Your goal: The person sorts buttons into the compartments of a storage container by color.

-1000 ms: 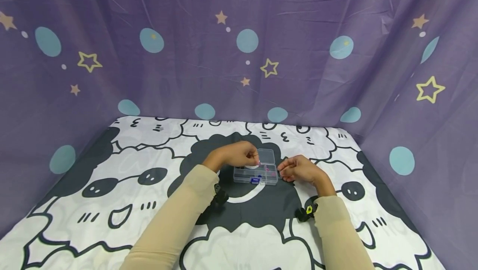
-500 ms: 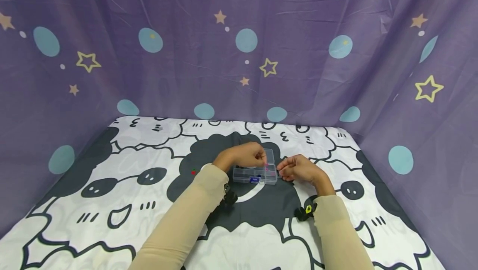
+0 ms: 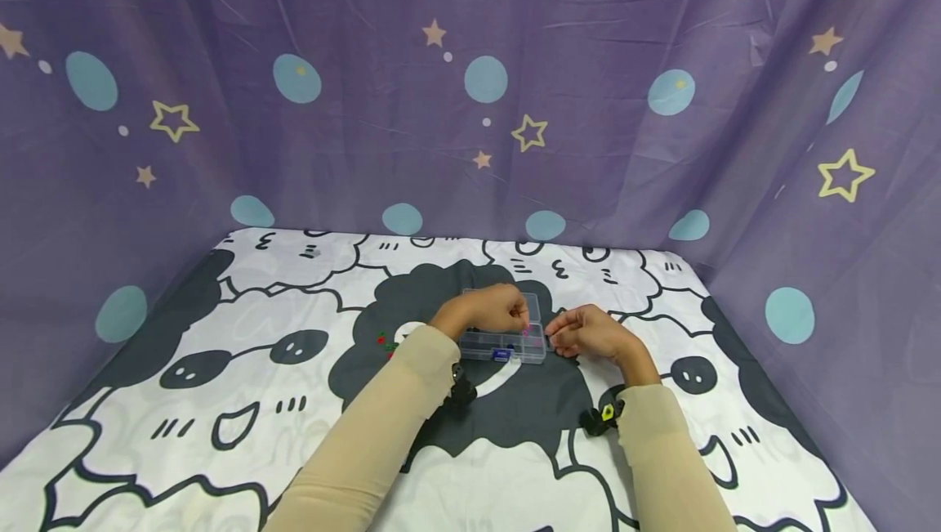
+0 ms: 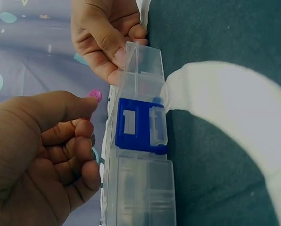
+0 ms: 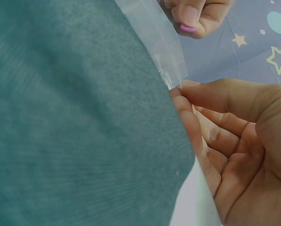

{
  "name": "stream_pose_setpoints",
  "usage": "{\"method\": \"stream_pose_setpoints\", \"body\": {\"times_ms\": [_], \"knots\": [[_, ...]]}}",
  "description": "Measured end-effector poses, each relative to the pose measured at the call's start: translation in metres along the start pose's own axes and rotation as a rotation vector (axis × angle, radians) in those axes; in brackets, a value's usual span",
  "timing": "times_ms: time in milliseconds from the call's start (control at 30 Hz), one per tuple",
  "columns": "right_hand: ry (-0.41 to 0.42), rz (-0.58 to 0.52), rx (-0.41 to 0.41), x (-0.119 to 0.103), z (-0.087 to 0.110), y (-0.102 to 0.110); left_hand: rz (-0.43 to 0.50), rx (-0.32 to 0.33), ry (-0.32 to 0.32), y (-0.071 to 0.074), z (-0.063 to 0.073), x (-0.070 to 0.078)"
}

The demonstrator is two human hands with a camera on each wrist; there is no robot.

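Note:
A clear plastic compartment box (image 3: 478, 342) with a blue latch (image 4: 133, 125) lies on the cloth, its lid (image 3: 532, 306) raised at the back. My left hand (image 3: 498, 308) pinches a small pink button (image 4: 95, 95) between thumb and forefinger, above the right part of the box. In the left wrist view the other fingers are curled below it. My right hand (image 3: 591, 333) grips the right end of the box between thumb and fingers. Small pink pieces (image 3: 538, 343) lie in the right-hand compartments, and a dark blue one shows near the latch.
Small red and green pieces (image 3: 381, 340) lie on the dark print left of the box, partly hidden by the left sleeve. The table cloth (image 3: 478, 499) has a black-and-white cartoon print. A purple curtain (image 3: 412, 156) hangs behind and at both sides.
My left hand has moved right across the box, staying above its right part over the last half second. Its sleeve now uncovers red and green pieces on the left. The right hand stays put.

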State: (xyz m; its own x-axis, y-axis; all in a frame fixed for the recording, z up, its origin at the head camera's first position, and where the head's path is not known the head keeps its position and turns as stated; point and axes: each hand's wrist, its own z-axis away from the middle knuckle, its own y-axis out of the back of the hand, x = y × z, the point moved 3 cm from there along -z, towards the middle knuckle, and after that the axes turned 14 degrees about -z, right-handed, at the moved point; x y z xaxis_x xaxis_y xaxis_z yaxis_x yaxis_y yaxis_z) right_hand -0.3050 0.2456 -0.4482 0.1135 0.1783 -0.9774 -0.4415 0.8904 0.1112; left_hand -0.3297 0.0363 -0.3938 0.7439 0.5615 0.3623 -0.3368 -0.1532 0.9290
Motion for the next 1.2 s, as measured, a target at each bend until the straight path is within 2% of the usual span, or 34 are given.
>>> {"method": "stream_pose_setpoints", "body": {"times_ms": [467, 700, 1200], "knots": [[-0.003, 0.005, 0.003, 0.000, 0.000, 0.000, -0.020, -0.016, 0.033, -0.002, -0.002, -0.001], [-0.008, 0.001, 0.011, 0.001, -0.001, 0.001, -0.034, -0.003, 0.033, -0.002, -0.002, -0.001], [-0.008, 0.008, 0.017, -0.001, 0.001, 0.000, -0.033, 0.004, 0.052, 0.007, 0.012, 0.001]]}}
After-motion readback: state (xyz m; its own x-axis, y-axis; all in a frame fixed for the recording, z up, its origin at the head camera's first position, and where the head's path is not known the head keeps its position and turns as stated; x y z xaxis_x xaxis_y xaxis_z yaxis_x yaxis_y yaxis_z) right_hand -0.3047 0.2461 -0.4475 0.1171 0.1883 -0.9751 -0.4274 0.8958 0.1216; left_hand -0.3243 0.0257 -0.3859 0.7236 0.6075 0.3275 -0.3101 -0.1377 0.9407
